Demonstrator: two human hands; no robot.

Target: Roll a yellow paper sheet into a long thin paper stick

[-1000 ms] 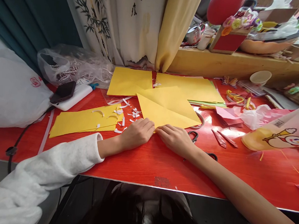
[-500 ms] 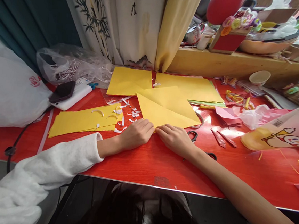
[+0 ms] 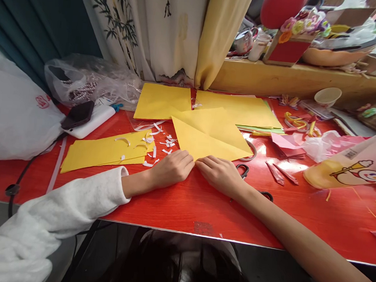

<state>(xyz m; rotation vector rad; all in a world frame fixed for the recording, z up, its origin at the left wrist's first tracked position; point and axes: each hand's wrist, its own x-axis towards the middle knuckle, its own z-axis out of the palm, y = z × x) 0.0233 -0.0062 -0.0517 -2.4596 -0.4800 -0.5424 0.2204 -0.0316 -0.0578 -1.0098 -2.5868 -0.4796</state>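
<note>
A sheet of yellow paper [image 3: 213, 132] with crease lines lies turned at an angle in front of me, one corner toward my body. My left hand [image 3: 175, 168] is closed on its near edge, fingers curled and pressed together. Right beside it, my right hand [image 3: 219, 174] pinches the same near edge. Both sets of fingertips almost meet, and the paper's near corner is hidden under them. Black-handled scissors [image 3: 243, 170] lie partly under my right wrist. Several white paper scraps [image 3: 168, 143] are scattered left of the sheet.
Yellow paper strips [image 3: 104, 151] lie at left, near a phone [image 3: 78, 116] on a white box. Behind are yellow paper stacks [image 3: 163, 101] [image 3: 243, 110]. A cup with a cartoon print [image 3: 353, 166], pink paper [image 3: 286, 143] and a tape roll [image 3: 251, 151] are at right.
Almost nothing differs. Both hands stay at the near edge of the yellow paper, with only a tiny shift of the view.
</note>
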